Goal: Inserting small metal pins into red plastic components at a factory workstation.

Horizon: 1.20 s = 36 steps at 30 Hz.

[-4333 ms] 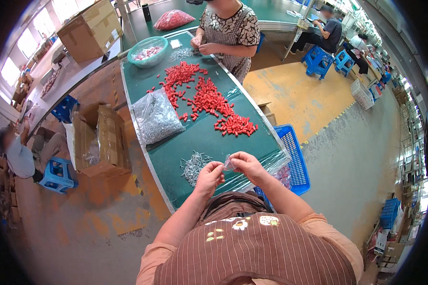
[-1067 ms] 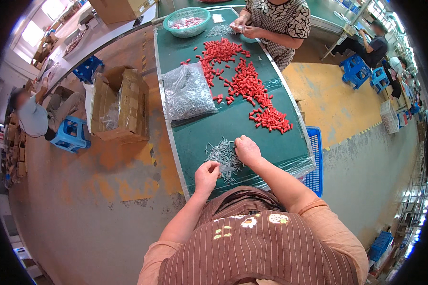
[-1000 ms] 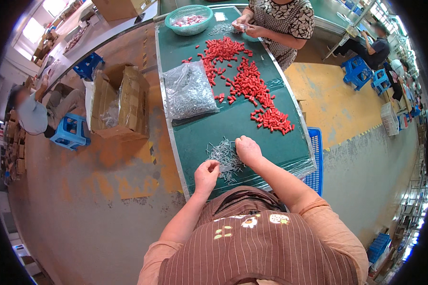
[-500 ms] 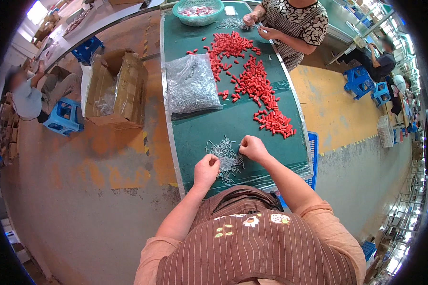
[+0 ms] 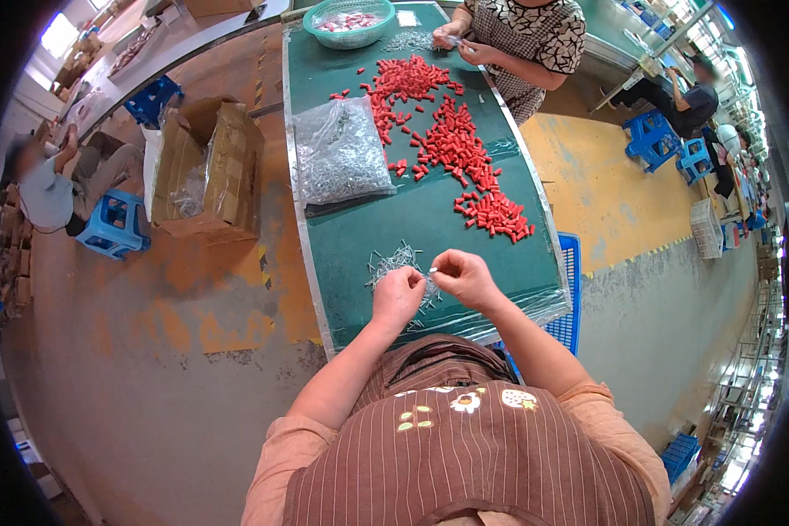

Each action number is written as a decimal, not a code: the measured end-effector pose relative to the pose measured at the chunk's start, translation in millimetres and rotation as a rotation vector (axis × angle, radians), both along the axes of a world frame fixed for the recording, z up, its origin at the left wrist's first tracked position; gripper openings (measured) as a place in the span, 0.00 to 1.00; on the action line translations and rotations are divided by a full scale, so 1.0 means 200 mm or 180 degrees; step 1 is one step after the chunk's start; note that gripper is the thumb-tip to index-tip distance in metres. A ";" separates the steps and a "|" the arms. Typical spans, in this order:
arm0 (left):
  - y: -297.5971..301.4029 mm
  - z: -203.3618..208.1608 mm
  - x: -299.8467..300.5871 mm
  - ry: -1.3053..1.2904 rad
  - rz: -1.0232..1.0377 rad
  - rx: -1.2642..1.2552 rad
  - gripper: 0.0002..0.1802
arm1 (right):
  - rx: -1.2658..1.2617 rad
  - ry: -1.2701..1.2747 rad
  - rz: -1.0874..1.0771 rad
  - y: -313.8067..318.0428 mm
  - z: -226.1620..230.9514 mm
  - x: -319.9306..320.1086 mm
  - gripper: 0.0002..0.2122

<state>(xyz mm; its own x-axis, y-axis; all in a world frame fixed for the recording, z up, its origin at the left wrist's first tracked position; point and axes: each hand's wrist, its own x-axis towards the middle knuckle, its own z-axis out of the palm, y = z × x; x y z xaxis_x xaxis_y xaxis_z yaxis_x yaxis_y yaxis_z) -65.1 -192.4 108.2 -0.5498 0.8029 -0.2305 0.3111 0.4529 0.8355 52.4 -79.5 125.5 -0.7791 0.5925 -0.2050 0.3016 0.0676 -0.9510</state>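
Over a loose pile of small, thin silvery metal pins (image 5: 396, 261) near the table's front edge, my two hands almost meet. My left hand (image 5: 396, 298) is closed in a pinch, and whatever lies between its fingertips is too small to make out. The thumb and finger of my right hand (image 5: 466, 280) pinch a small whitish piece (image 5: 433, 270) beside the left fingertips. Beyond my hands, many short red cylindrical pieces (image 5: 454, 140) lie spread along the green tabletop (image 5: 342, 241). A clear plastic bag (image 5: 342, 153) full of similar silvery pieces rests at the left.
A green basket (image 5: 349, 35) stands at the table's far end. Across the table, a person (image 5: 522, 44) handles small things. An open cardboard box (image 5: 209, 175) is on the floor at the left. A blue crate (image 5: 567, 289) sits against the right edge.
My hands have come together from either side of the pin pile, their fingertips now nearly touching. A whitish piece now shows at my right fingertips. The whole view has shifted slightly.
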 end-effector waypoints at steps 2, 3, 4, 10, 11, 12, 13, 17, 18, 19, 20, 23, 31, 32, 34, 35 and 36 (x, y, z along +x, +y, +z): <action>0.01 0.02 0.01 -0.0060 -0.0105 0.0090 0.08 | 0.0849 -0.0358 0.0249 -0.05 0.11 -0.01 0.06; 0.00 0.01 0.02 -0.0054 -0.0122 0.0099 0.08 | 0.1192 -0.0392 0.0384 -0.05 0.11 -0.01 0.06; -0.01 0.00 0.02 -0.0073 -0.0126 0.0154 0.08 | 0.1203 -0.0390 0.0363 -0.05 0.12 0.00 0.06; -0.01 0.02 0.05 -0.0146 -0.0145 0.0185 0.09 | 0.2108 -0.0150 0.0622 -0.05 0.14 0.07 0.06; -0.01 0.03 0.05 -0.0123 -0.0149 0.0193 0.09 | 0.1929 -0.0210 0.0542 -0.05 0.16 0.08 0.06; -0.01 0.03 0.05 -0.0120 -0.0157 0.0190 0.09 | 0.1751 -0.0270 0.0463 -0.05 0.17 0.09 0.07; -0.01 0.04 0.05 -0.0168 -0.0145 0.0142 0.09 | 0.1748 -0.0271 0.0448 -0.04 0.17 0.11 0.07; 0.01 0.05 0.06 -0.0181 -0.0191 0.0072 0.09 | 0.2388 0.0006 0.0341 -0.06 0.21 0.15 0.07; 0.02 0.06 0.07 -0.0182 -0.0219 0.0073 0.09 | 0.2759 0.0149 0.0394 -0.07 0.22 0.15 0.06; 0.04 0.07 0.07 -0.0251 -0.0242 0.0045 0.09 | 0.2773 0.0126 0.0356 -0.07 0.21 0.16 0.06; 0.06 0.08 0.08 -0.0319 -0.0268 0.0019 0.09 | 0.3000 0.0035 0.0466 -0.07 0.19 0.17 0.06; 0.05 0.04 0.09 -0.0232 -0.0310 0.0170 0.09 | 0.3368 -0.0013 0.0654 -0.08 0.15 0.18 0.05; 0.01 0.01 0.07 -0.0873 -0.0278 0.0044 0.05 | 0.2470 -0.0518 -0.0300 0.15 -0.01 0.25 0.05; 0.01 0.00 0.06 -0.0852 -0.0283 0.0022 0.04 | 0.2557 -0.0803 -0.0458 0.22 -0.06 0.27 0.05; 0.00 0.01 0.05 -0.0918 -0.0241 -0.0022 0.04 | 0.2619 -0.1061 -0.0600 0.34 -0.15 0.28 0.06; 0.00 0.01 0.04 -0.1000 -0.0211 -0.0052 0.04 | 0.2752 -0.1270 -0.0747 0.38 -0.18 0.27 0.06; 0.00 0.01 0.04 -0.0959 -0.0218 -0.0042 0.04 | 0.2880 -0.1481 -0.0894 0.42 -0.21 0.27 0.06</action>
